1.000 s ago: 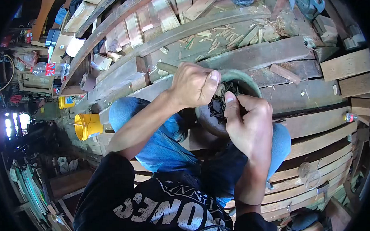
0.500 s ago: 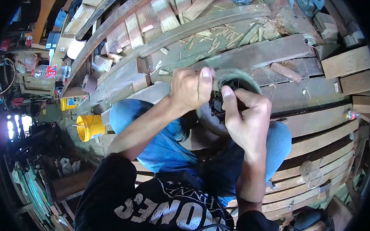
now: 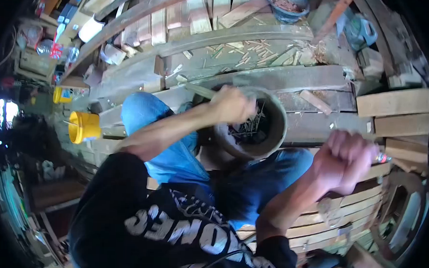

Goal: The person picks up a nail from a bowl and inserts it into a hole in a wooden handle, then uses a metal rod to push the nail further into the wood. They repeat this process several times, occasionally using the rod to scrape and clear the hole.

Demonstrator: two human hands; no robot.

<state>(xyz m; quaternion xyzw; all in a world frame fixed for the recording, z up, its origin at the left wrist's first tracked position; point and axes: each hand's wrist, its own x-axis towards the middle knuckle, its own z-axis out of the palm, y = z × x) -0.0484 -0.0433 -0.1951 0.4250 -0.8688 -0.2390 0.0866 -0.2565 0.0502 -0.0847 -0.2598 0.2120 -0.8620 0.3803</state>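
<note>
My left hand (image 3: 233,105) is closed, above the left rim of a round, thick-walled pot (image 3: 278,130). A pale wooden handle (image 3: 201,90) sticks out of the fist towards the left; its other end is blurred and partly hidden. The pot stands between my knees. Thin, nail-like pieces (image 3: 248,127) and dark lumps lie inside it. My right hand (image 3: 346,163) is raised to the right, apart from the pot. Its fingers are curled into a fist, smeared by motion, and I cannot make out whether anything is in them.
Planks and many small wood slivers (image 3: 252,53) lie beyond the pot. A blue bucket (image 3: 288,9) with brownish contents stands at the back. A yellow bucket (image 3: 83,128) is on the left. Wooden blocks (image 3: 395,102) are stacked on the right, with a small wood piece (image 3: 316,101) nearby.
My right hand has moved from over the pot out to the right. My left hand stays near the pot's rim. The view has shifted, and more of the pot's contents shows.
</note>
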